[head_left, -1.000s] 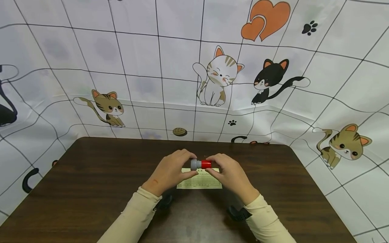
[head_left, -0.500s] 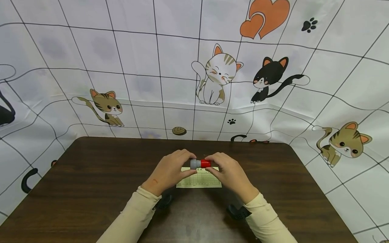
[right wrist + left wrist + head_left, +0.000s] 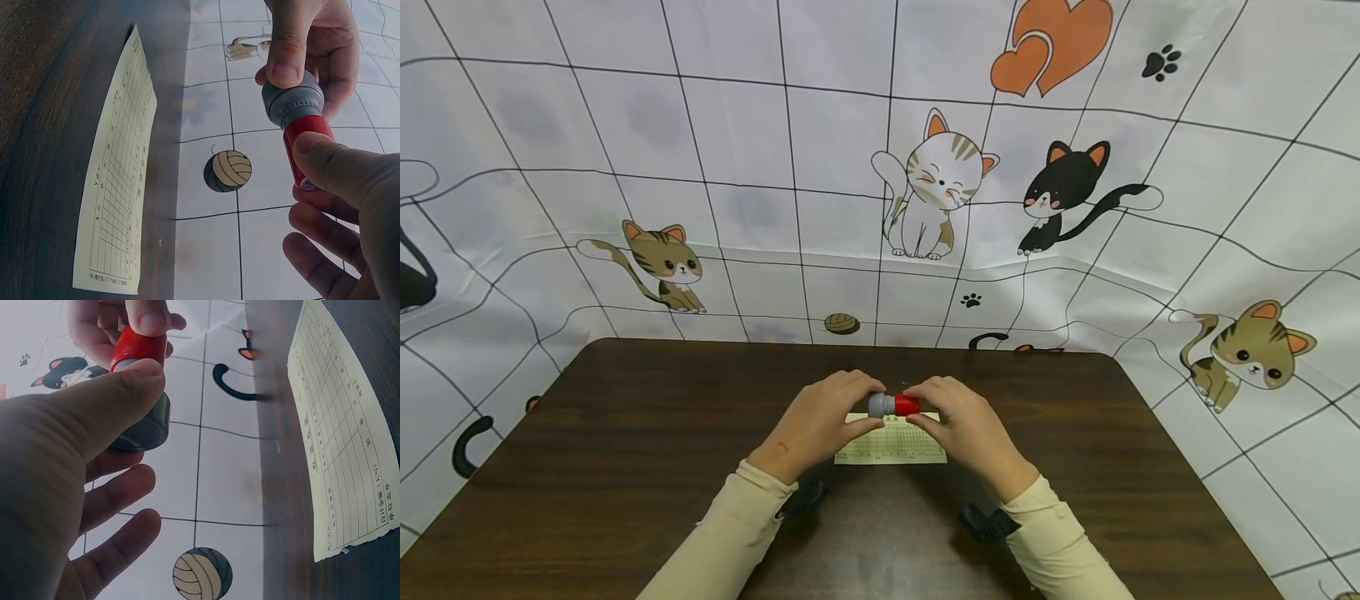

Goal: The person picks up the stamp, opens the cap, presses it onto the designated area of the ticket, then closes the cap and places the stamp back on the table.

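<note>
A small cylindrical hand stamp (image 3: 895,405), grey at one end and red at the other, is held level between both hands in the head view. My left hand (image 3: 827,412) pinches the grey end between thumb and fingers; a ribbed ring shows there in the right wrist view. The thumb and fingers of my right hand (image 3: 966,421) pinch the red body (image 3: 306,140). Grey and red parts are joined. Beneath the stamp lies a pale yellow printed form (image 3: 891,447), ruled in a grid, its far edge partly covered by the hands.
The dark brown wooden table (image 3: 662,467) spreads out on both sides of the arms. Behind it hangs a white cloth (image 3: 760,225) with grid lines and cartoon cats. Dark wrist devices (image 3: 988,527) sit under the sleeves.
Both hands keep their grip on the stamp over the form, almost still. The whole head view has shifted very slightly.
</note>
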Available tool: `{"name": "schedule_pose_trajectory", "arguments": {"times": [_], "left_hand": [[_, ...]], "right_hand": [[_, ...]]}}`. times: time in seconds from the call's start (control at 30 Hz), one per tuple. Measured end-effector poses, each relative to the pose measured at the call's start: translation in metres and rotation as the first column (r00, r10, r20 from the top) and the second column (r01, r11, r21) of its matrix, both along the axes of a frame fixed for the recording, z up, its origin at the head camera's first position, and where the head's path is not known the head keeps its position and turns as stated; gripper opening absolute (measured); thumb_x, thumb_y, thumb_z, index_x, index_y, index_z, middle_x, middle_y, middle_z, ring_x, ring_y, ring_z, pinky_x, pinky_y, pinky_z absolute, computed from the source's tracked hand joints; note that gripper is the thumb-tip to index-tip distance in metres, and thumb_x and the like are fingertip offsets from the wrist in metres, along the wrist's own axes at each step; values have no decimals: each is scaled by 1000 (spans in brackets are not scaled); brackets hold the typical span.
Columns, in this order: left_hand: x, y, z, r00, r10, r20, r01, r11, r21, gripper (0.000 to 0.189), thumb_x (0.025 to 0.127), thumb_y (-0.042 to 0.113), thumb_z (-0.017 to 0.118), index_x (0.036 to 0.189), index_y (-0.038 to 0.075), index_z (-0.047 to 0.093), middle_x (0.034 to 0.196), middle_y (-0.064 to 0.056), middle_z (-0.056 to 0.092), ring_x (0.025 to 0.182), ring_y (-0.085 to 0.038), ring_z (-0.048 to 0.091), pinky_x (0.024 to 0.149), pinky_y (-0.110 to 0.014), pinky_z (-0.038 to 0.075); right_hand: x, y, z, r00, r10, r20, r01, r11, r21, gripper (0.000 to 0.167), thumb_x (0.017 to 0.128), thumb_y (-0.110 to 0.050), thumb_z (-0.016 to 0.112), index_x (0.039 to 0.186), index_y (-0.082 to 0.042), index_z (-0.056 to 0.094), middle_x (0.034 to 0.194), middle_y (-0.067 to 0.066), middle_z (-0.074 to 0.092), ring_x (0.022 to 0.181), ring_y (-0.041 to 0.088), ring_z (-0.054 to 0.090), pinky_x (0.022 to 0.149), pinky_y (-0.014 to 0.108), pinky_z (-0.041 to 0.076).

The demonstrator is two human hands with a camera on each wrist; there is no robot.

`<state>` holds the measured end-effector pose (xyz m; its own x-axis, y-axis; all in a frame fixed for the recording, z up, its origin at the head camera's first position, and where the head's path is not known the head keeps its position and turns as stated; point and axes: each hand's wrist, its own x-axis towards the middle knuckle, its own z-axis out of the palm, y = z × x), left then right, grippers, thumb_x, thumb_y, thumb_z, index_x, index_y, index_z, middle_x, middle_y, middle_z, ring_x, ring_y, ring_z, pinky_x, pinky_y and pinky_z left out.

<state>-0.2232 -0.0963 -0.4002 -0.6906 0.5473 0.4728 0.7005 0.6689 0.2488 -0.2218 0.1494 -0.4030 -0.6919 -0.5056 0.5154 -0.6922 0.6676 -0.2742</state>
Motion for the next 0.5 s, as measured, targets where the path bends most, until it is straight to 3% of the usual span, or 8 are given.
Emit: {"name": "schedule_pose_trajectory", "arguments": {"times": [0.5], "left_hand": [[3,3,1,996,78,35,-79,997,9,44,84,36,88,118,15,69,113,3,70,99,-14,68,88,-34,60]], "right_hand": [[4,-1,1,996,-40,79,42,999,-26,29,86,-17,87,111,-12,72,104,-3,71,88,12,65,76,34,59]]}}
